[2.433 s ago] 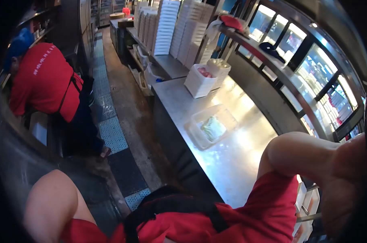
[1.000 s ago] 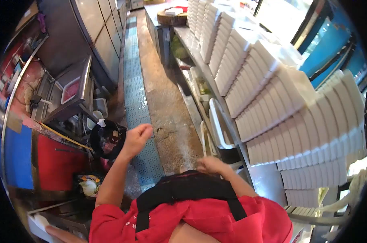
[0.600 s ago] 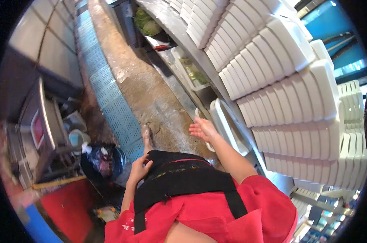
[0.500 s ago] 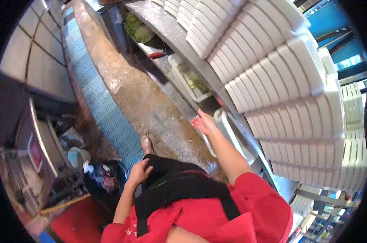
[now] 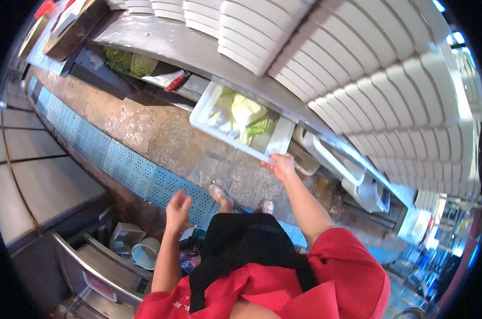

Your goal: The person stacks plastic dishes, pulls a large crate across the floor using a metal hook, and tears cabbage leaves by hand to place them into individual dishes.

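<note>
My right hand (image 5: 279, 166) has its fingers wrapped over the near corner of a white plastic bin (image 5: 227, 139). Inside the bin lie pale cabbage pieces (image 5: 247, 112) and some green leaves (image 5: 259, 128). The bin juts out over the floor from below a steel counter (image 5: 161, 37). On the other side, my left hand (image 5: 178, 211) hangs in the air above the blue perforated mat, fingers loosely apart and holding nothing.
Tall stacks of white trays (image 5: 368, 69) stand on the counter. Under it are a red-handled tool (image 5: 177, 81), leafy greens (image 5: 125, 62) and more white bins (image 5: 334, 157). Blue mats (image 5: 125, 162) line the wet floor. A steel cabinet (image 5: 44, 181) and a small tub (image 5: 146, 252) are at left.
My view has turned toward the counter. My right hand, outstretched before, now grips the bin's corner, and the bin sticks out further. My left hand has lifted away from my apron.
</note>
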